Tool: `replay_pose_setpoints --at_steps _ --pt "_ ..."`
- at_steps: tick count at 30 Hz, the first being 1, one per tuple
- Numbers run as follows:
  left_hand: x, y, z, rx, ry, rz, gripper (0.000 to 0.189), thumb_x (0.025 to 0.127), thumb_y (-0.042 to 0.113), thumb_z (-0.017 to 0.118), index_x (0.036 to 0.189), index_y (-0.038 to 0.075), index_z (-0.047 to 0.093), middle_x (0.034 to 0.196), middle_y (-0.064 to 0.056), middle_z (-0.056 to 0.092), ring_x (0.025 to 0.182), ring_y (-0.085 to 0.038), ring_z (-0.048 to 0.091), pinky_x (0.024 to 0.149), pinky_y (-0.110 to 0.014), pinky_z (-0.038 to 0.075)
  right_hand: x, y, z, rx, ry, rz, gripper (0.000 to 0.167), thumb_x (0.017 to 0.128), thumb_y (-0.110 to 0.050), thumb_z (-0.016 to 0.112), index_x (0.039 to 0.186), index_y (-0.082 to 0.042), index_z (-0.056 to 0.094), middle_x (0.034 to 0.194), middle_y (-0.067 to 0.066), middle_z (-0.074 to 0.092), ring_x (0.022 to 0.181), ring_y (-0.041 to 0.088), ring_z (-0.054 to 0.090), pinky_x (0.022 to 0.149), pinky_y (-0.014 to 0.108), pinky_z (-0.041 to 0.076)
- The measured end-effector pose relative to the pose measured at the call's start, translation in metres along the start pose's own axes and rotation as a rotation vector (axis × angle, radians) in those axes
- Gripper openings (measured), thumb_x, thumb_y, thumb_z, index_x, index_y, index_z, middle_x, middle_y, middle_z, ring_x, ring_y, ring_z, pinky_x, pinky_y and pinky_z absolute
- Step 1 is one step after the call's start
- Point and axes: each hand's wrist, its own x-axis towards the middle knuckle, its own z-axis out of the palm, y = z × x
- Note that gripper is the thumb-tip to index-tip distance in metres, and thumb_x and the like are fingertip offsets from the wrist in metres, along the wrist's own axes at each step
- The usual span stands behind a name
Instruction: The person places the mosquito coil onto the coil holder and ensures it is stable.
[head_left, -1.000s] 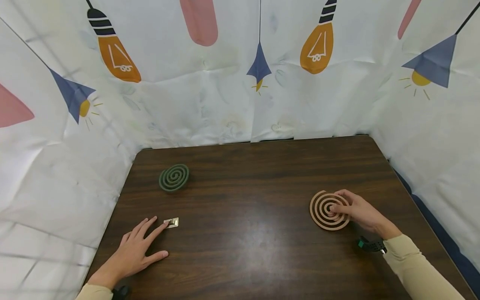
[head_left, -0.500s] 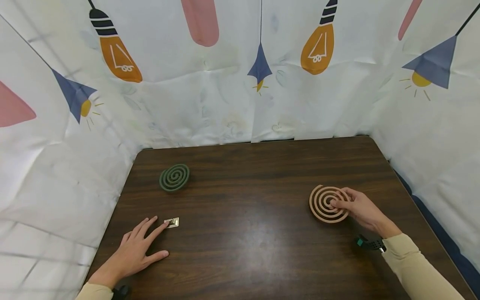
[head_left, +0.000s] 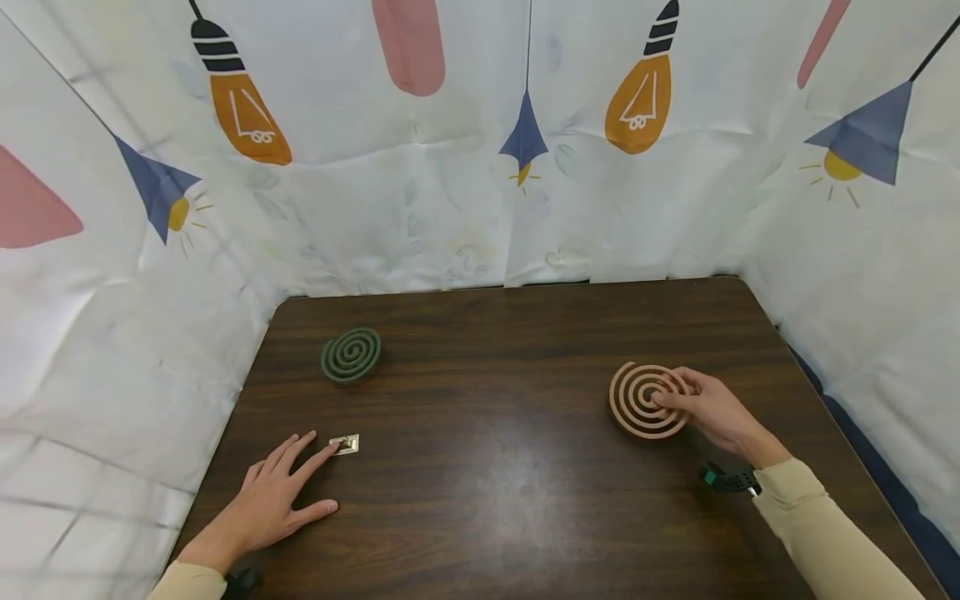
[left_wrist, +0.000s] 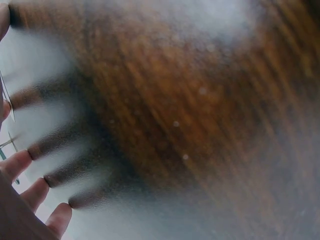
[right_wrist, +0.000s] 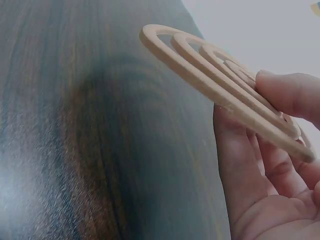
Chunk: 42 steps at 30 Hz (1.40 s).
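Observation:
My right hand [head_left: 718,412] pinches a tan mosquito coil [head_left: 636,403] at the right of the table. In the right wrist view the thumb presses on top of the coil [right_wrist: 215,75] near its centre, with the other fingers beneath; it is tilted and raised above the tabletop. My left hand [head_left: 266,507] lies at the left with fingers spread and straight. Its index fingertip touches a small shiny metal mosquito coil stand [head_left: 348,444]. Beyond that hand, a green mosquito coil [head_left: 351,355] lies flat on the table.
Everything is on a dark wood-grain table [head_left: 480,375]. White cloth [head_left: 442,192] printed with lamps and bulbs hangs along its back and both sides. Dark blue material [head_left: 870,442] shows beyond the right edge.
My right hand has lifted the tan mosquito coil and moved it slightly left and away from me. My left hand and the green coil stay in place.

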Motion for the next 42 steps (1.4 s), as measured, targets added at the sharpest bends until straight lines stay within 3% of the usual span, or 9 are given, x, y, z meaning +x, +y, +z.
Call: replay_pose_setpoints --at_steps 10,23,42 --pt "-0.001 -0.003 0.005 0.001 0.014 0.006 0.082 0.089 0.064 0.069 0.159 0.033 0.038 0.157 -0.019 0.033 0.14 -0.047 0.032 0.089 -0.072 0.037 0.006 -0.01 0.007 0.018 -0.014 -0.011 0.058 0.1 -0.018 0.07 0.141 0.011 0.04 0.114 0.016 0.062 0.095 0.022 0.069 0.083 0.035 0.058" --pt "0.008 0.002 -0.009 0.012 -0.013 0.013 0.081 0.09 0.066 0.067 0.157 0.028 0.042 0.158 -0.019 0.033 0.142 -0.047 0.031 0.091 -0.073 0.038 0.014 -0.015 0.019 0.1 -0.018 -0.03 0.047 0.1 -0.013 0.07 0.133 0.009 0.045 0.113 0.014 0.063 0.093 0.023 0.071 0.083 0.036 0.059" --pt "0.002 0.0 -0.002 0.013 0.003 0.016 0.079 0.09 0.065 0.068 0.156 0.028 0.045 0.158 -0.018 0.033 0.141 -0.047 0.032 0.09 -0.073 0.039 0.027 -0.017 0.04 0.136 -0.038 -0.049 0.045 0.099 -0.01 0.071 0.133 0.007 0.047 0.111 0.012 0.064 0.09 0.021 0.071 0.081 0.036 0.059"
